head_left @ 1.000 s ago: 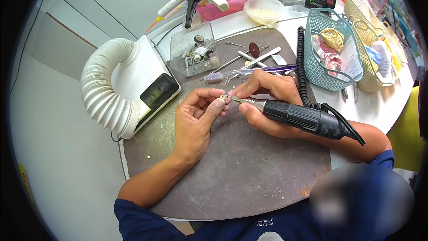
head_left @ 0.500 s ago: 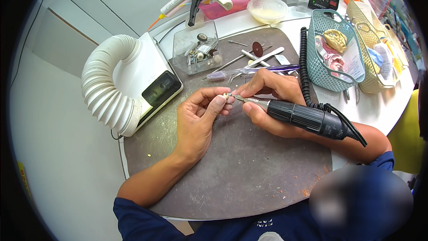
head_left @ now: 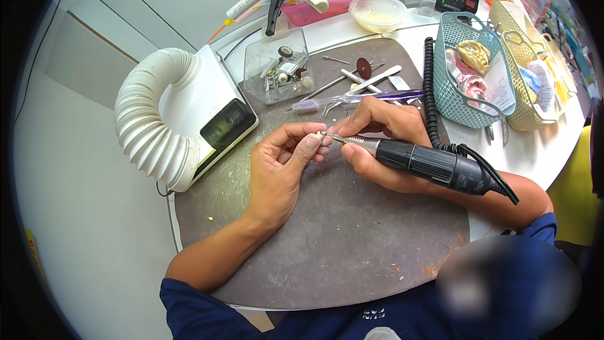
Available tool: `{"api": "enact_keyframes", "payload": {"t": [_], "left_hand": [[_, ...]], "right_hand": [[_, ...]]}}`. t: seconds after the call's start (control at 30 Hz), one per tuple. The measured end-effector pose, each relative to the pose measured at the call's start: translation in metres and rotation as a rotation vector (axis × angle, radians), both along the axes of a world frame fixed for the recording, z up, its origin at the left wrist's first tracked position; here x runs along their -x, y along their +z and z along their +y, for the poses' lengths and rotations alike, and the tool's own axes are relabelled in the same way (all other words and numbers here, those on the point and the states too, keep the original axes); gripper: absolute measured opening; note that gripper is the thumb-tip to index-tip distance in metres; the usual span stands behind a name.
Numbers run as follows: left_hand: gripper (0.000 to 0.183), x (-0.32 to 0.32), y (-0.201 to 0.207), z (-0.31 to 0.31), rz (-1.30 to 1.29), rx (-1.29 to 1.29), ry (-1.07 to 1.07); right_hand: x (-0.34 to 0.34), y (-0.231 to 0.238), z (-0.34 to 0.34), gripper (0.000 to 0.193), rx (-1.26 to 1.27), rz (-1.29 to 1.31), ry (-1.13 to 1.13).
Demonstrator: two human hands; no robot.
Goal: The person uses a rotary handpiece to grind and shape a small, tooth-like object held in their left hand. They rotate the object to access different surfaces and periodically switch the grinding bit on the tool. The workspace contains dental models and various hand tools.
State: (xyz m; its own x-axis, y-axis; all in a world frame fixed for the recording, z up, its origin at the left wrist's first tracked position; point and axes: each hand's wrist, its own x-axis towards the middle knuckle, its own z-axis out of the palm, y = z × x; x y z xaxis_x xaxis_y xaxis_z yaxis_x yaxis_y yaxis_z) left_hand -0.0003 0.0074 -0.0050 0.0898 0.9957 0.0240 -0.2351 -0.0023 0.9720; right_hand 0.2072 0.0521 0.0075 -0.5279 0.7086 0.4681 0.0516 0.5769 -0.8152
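Note:
My left hand (head_left: 280,167) pinches a small cream-coloured dental crown (head_left: 319,136) between thumb and fingertips, which hide much of it. In my right hand (head_left: 387,132) lies a black and silver rotary handpiece (head_left: 434,165), gripped like a pen. Its thin tip reaches the crown from the right; whether it touches cannot be made out. The two hands meet over the brown work mat (head_left: 352,239). Just beyond them lies a toothbrush (head_left: 358,99) with purple bristles.
A white dust extractor (head_left: 207,88) with a ribbed hose stands left. Behind are a clear box (head_left: 277,69) of burs, metal tools (head_left: 377,80) and a plastic bowl (head_left: 377,14). A coiled cord (head_left: 430,101) runs beside a teal basket (head_left: 472,75) holding dental models.
Both hands stay almost in place. The crown and the handpiece tip have shifted very slightly against each other.

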Motion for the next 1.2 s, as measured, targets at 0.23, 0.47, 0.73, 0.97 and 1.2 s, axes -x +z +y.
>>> {"api": "enact_keyframes", "payload": {"t": [0.23, 0.47, 0.73, 0.97, 1.2], "left_hand": [[0.020, -0.0007, 0.0014, -0.0005, 0.022, -0.013, 0.007], [0.018, -0.0024, 0.0017, -0.0003, 0.018, -0.007, 0.006], [0.020, -0.0002, -0.0007, 0.0004, 0.016, -0.023, 0.004], [0.020, 0.0000, -0.0002, -0.0002, 0.021, -0.029, 0.000], [0.019, -0.0014, 0.0024, -0.0008, 0.035, -0.018, 0.001]], "right_hand": [[-0.0005, -0.0023, 0.0018, 0.019, -0.023, -0.009, 0.003], [-0.0010, 0.0000, -0.0006, 0.017, 0.042, -0.035, -0.016], [-0.0006, -0.0026, 0.0011, 0.018, 0.030, -0.022, 0.001], [0.0002, -0.0027, 0.0013, 0.017, -0.005, -0.014, 0.000], [-0.0002, 0.0005, 0.0000, 0.017, 0.022, -0.018, -0.008]]}}
